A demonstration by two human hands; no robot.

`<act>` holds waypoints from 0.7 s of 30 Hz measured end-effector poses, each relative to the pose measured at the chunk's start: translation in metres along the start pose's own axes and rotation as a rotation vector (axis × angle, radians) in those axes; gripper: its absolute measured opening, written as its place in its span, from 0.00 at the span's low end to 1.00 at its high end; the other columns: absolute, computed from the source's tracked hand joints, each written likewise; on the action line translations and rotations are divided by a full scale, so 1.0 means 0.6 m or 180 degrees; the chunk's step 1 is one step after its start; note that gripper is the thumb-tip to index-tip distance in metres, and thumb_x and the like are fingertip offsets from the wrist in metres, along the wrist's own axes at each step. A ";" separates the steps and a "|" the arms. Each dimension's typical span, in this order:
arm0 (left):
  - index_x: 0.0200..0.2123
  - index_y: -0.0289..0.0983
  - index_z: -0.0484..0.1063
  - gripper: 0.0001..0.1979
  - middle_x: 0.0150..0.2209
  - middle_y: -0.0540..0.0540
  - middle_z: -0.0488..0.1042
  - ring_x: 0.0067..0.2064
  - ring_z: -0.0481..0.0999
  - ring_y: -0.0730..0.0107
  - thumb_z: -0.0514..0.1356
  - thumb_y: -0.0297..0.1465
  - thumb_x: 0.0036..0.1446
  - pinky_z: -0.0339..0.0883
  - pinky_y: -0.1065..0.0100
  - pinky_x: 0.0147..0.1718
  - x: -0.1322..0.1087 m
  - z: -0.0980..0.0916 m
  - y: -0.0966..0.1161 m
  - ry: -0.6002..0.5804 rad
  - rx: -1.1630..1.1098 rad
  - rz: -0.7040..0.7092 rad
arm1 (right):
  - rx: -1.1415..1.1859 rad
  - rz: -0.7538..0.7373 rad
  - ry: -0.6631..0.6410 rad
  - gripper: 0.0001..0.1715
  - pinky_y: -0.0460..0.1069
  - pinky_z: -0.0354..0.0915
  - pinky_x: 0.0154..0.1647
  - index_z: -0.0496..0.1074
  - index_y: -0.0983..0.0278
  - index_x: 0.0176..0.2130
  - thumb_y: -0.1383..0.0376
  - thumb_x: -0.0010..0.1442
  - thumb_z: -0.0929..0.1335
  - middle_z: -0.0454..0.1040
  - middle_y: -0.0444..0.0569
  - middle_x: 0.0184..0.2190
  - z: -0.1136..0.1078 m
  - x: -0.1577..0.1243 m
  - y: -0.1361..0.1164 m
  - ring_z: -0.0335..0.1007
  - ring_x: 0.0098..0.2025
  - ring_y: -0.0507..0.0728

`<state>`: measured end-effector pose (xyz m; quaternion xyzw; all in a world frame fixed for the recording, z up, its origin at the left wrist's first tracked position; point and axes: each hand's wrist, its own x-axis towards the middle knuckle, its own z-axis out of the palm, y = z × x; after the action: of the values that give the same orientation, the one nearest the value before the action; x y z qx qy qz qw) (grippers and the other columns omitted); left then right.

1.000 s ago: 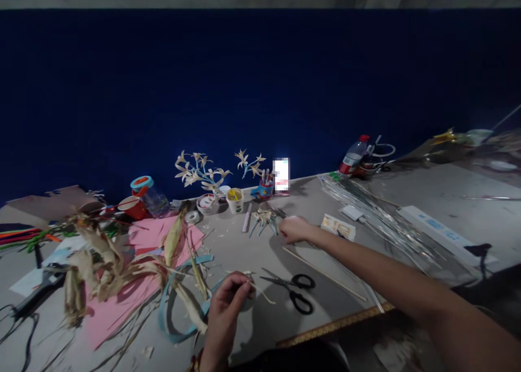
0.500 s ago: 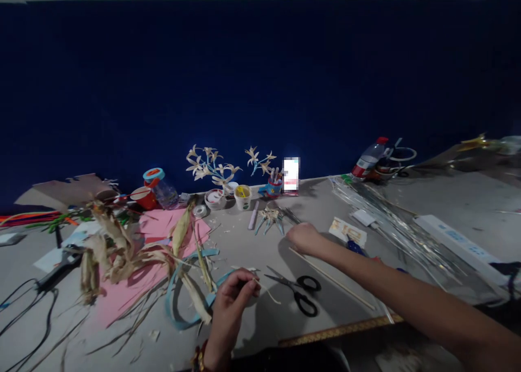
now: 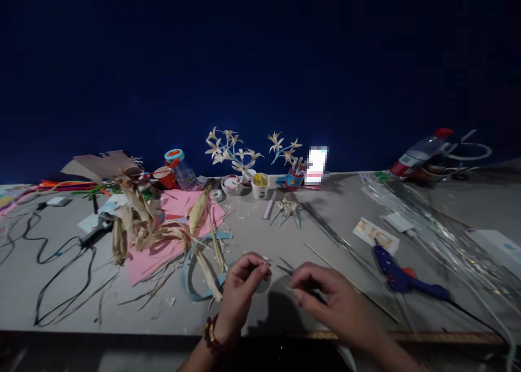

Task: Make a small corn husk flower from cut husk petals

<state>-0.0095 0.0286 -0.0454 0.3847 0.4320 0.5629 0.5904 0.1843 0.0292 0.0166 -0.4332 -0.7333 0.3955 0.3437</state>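
My left hand [image 3: 241, 285] is at the near edge of the grey table [image 3: 264, 236], thumb and fingers pinched on a thin pale husk strip [image 3: 264, 260]. My right hand [image 3: 325, 299] is close beside it with fingers curled together toward the left hand; whatever it pinches is too thin to make out. The tips of the black scissors [image 3: 285, 266] poke out between the two hands; their handles are hidden under my right hand. A bundle of thin wires [image 3: 337, 236] and a wooden stick [image 3: 354, 285] lie just beyond my right hand.
Dried corn husks [image 3: 142, 225] lie on pink paper [image 3: 179, 206] with a curled blue strip [image 3: 193, 266] to the left. A blue glue gun [image 3: 402, 277], cellophane [image 3: 427, 225] and a bottle [image 3: 423, 149] are on the right. Husk flowers [image 3: 232, 152], cups and black cables [image 3: 52, 263] stand further off.
My right hand has drawn back from the small flowers and wires at mid-table to just beside my left hand. The camera has tilted down and turned left, bringing the glue gun into view.
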 end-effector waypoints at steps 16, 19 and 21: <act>0.29 0.36 0.80 0.07 0.38 0.46 0.73 0.37 0.72 0.71 0.72 0.34 0.51 0.65 0.69 0.39 -0.007 0.028 0.011 -0.0415 -0.1142 -0.0401 | 0.0197 -0.0071 0.0513 0.05 0.43 0.65 0.28 0.73 0.62 0.32 0.67 0.60 0.67 0.74 0.41 0.23 0.045 -0.016 0.008 0.70 0.25 0.51; 0.30 0.38 0.81 0.07 0.39 0.46 0.72 0.38 0.72 0.69 0.72 0.35 0.51 0.65 0.68 0.41 -0.009 0.030 0.008 -0.0472 -0.1133 -0.0306 | 0.0178 -0.0135 0.0519 0.05 0.42 0.64 0.28 0.72 0.62 0.32 0.68 0.60 0.66 0.73 0.41 0.22 0.044 -0.019 0.004 0.70 0.25 0.51; 0.30 0.38 0.80 0.09 0.38 0.46 0.72 0.38 0.72 0.68 0.72 0.37 0.51 0.66 0.66 0.41 -0.010 0.032 0.008 -0.0472 -0.1036 -0.0245 | 0.0207 -0.0142 0.0500 0.05 0.42 0.64 0.28 0.72 0.62 0.32 0.68 0.60 0.66 0.72 0.40 0.22 0.042 -0.020 0.002 0.69 0.25 0.50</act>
<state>0.0071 0.0236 -0.0342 0.3076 0.3049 0.5724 0.6962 0.1681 0.0115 0.0023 -0.4351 -0.7003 0.3761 0.4228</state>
